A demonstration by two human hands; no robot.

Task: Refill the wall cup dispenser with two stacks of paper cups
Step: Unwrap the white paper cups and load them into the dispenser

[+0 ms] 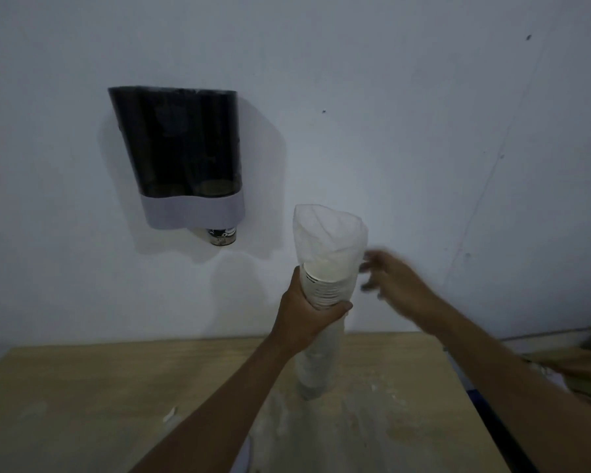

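While the left hand (307,312) has its grip wrapped tight around a tall stack of paper cups (325,291) in a thin plastic sleeve (331,233), the right hand (393,278) sits just beside the sleeve's loose top, fingers spread and blurry, holding nothing. The stack stands upright over the wooden desk (82,397). The dark wall dispenser (181,155) is up left, one cup (220,236) poking out the bottom

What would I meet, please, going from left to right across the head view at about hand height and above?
Wall cup dispenser → single cup poking out beneath its right side → left hand closed around the sleeved stack of paper cups → right hand, blurred, beside the plastic sleeve.
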